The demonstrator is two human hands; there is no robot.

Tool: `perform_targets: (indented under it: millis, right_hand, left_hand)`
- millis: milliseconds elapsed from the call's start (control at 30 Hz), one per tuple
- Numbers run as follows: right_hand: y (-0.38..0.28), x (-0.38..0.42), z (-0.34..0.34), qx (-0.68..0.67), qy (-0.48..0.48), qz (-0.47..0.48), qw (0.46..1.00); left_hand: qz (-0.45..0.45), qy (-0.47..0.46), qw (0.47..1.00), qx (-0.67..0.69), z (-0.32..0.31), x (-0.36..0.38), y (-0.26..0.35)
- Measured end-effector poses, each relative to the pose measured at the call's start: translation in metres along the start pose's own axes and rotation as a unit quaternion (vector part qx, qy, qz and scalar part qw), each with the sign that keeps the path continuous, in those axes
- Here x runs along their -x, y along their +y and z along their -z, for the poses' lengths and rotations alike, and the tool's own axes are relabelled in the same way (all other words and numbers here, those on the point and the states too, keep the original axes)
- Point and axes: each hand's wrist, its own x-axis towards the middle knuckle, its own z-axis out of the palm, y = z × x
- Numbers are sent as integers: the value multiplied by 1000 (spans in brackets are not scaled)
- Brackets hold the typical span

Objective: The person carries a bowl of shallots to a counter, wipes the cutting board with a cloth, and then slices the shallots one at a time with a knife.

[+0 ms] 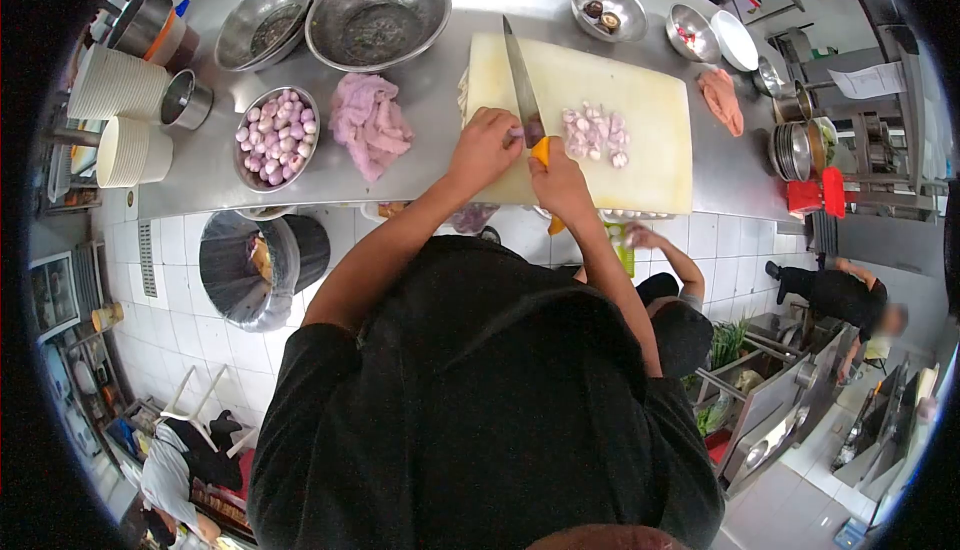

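Note:
My right hand (561, 188) is wrapped round the yellow handle of a kitchen knife (520, 72), its long blade pointing away from me over the cutting board (655, 100). Left of the blade, my left hand (487, 146) has its fingers closed on a small purple shallot (516, 136), mostly hidden by the fingertips, close beside the blade. A cluster of cut shallots (592, 132) lies on the board to the right of the knife. Farther left, a metal bowl (243, 167) is full of peeled shallots (278, 135).
A pink cloth (368, 125) lies between bowl and board. Large metal basins (440, 10) stand behind; a bowl of mushrooms (640, 25) and an orange cloth (720, 100) are rightward. Below the table are a lined bin (225, 285) and a crouching person (683, 335).

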Motion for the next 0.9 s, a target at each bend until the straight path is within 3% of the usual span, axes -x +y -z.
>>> perform_targets:
  millis: [133, 233, 333, 533, 633, 900]
  right_hand:
    - [-3, 2, 2, -1, 0, 3, 1000]
    - [-4, 3, 3, -11, 1, 11, 1000]
    - [-3, 3, 3, -10, -2, 13, 1000]
    - [-17, 15, 10, -12, 13, 20, 1000]
    - [-23, 19, 13, -19, -2, 16, 1000]
    - [-34, 25, 21, -22, -67, -35, 997]
  left_hand:
    - [7, 10, 1000, -13, 13, 1, -1]
    - [-45, -65, 996, -50, 18, -6, -6]
    - [-42, -90, 994, -38, 14, -11, -7]
    - [12, 19, 999, -29, 15, 2, 1]
    - [57, 14, 997, 41, 19, 5, -2]
    - [40, 22, 998, 52, 17, 7, -5]
